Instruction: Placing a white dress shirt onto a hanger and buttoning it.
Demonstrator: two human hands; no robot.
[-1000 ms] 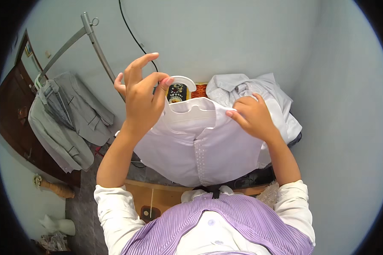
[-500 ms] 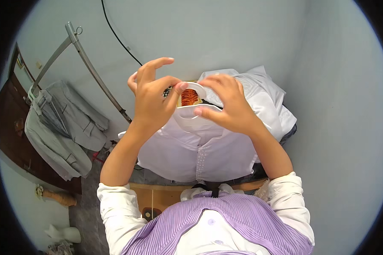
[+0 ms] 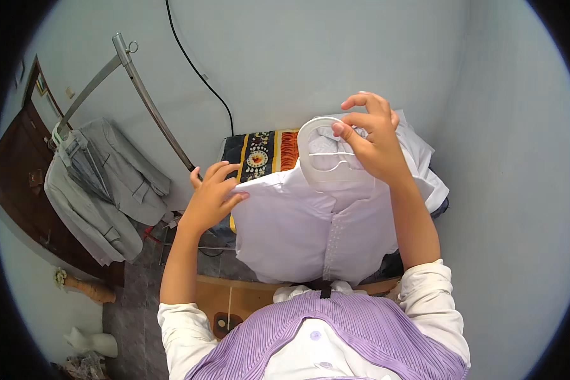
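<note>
A white shirt [image 3: 285, 221] with a stiff upright band collar [image 3: 307, 145] and a dotted front strip hangs spread in front of me. My right hand [image 3: 379, 144] pinches the collar's rim between thumb and index finger, its other fingers raised. At the shirt's left shoulder, my left hand [image 3: 209, 197] has the corner of the cloth between thumb and fingers; the grip is partly hidden. Thin white lines cross inside the neck opening, and I cannot tell whether they belong to a hanger or the collar.
Behind the shirt lies a patterned cloth [image 3: 258, 152] in black, yellow and orange, with a heap of white fabric [image 3: 418, 142] at its right. Grey jackets [image 3: 98, 202] hang from a metal rack [image 3: 149, 101] on the left. A dark cable [image 3: 202, 79] runs down the wall.
My left hand has left the collar and moved down and left to the shoulder. My right hand, still at the collar, has shifted right with the shirt, uncovering more patterned cloth.
</note>
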